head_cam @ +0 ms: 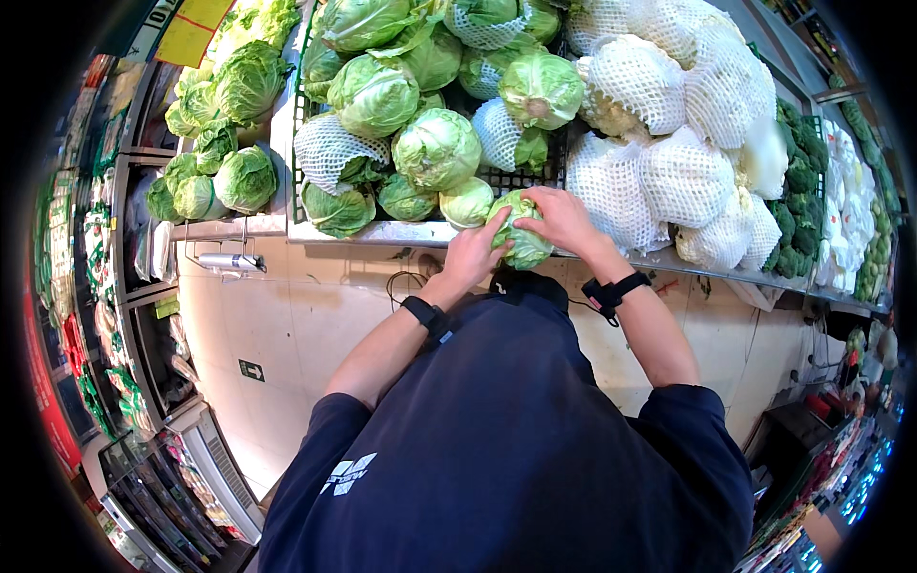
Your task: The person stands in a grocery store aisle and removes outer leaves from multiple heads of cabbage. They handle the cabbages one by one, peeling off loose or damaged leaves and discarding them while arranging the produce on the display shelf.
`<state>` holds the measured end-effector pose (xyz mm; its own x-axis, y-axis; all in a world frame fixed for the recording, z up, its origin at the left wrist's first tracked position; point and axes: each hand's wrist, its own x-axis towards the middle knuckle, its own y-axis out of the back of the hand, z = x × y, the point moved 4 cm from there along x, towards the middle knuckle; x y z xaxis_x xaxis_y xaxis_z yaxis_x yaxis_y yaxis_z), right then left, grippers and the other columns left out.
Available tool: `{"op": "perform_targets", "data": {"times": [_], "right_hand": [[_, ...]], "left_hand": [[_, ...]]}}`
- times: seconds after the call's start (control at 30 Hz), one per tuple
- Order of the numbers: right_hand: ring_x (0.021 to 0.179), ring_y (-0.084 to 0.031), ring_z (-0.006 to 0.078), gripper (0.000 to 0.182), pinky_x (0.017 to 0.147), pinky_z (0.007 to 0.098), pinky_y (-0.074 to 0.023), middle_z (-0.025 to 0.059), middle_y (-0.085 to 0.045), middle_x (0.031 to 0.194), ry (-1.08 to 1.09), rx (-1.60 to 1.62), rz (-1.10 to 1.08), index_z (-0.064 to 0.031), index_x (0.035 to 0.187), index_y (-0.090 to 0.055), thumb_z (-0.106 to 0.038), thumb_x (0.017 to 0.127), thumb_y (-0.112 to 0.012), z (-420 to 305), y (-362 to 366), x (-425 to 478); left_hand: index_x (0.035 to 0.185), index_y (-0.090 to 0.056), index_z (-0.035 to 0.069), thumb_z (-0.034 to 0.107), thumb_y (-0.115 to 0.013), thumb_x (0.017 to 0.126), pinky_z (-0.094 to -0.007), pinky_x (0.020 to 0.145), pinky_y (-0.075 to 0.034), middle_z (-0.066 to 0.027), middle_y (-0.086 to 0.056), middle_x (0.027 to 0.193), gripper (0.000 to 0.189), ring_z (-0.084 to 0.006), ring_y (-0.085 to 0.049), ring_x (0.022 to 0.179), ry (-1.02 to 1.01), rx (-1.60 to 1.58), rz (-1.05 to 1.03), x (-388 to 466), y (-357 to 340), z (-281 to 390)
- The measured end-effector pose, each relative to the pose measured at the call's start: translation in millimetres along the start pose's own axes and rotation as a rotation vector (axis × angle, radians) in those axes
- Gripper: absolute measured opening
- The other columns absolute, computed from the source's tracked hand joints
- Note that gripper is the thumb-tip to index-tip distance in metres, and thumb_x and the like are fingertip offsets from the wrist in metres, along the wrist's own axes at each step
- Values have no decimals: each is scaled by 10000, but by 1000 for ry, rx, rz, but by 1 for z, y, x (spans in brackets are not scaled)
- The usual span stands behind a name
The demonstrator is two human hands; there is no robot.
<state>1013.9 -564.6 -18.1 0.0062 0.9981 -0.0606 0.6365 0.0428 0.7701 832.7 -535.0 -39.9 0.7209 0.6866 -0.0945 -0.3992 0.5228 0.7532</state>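
Both of my hands are on a green cabbage (526,243) at the front edge of the vegetable display. My left hand (473,251) lies against its left side, and my right hand (562,220) grips it from the upper right. A smaller cabbage (466,203) sits just left of it. Behind are several loose cabbages (437,149), heaped in a dark plastic crate (555,161). A white foam net (494,132) partly wraps one cabbage, and another foam net (333,149) covers one at the left.
Cauliflowers in white foam nets (686,175) are piled to the right, with broccoli (799,200) beyond. Leafy cabbages (246,179) stand at the left. The metal display edge (401,233) runs before me; a roll on a wire holder (231,261) hangs below it. Packed shelves (107,251) line the left.
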Motion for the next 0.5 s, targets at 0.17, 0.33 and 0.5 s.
{"op": "perform_targets", "data": {"times": [0.17,0.33,0.5], "right_hand": [[807,-651,327,266,695,438,-503,112,-680,830,-8,48,-103,-88,954,-673,-307,806,-704,9,-3,13],[787,-650,329,190,676,450,-505,97,-674,823,220,-81,-25,-85,896,-657,-256,815,-677,3,-3,22],[789,-647,324,181,662,455,-504,89,-662,865,281,-149,-164,-77,888,-632,-247,832,-663,-9,2,20]], "left_hand": [[1366,-458,147,310,-687,856,-478,641,-513,-209,-661,768,582,-411,-646,718,18,10,-4,1,-3,-1],[1370,-398,113,362,-688,849,-488,628,-510,-212,-659,768,647,-414,-646,698,46,-14,7,1,-5,-7],[1401,-349,123,344,-681,856,-492,710,-506,-249,-660,845,675,-434,-642,813,127,-20,-93,-3,-3,-7]]}}
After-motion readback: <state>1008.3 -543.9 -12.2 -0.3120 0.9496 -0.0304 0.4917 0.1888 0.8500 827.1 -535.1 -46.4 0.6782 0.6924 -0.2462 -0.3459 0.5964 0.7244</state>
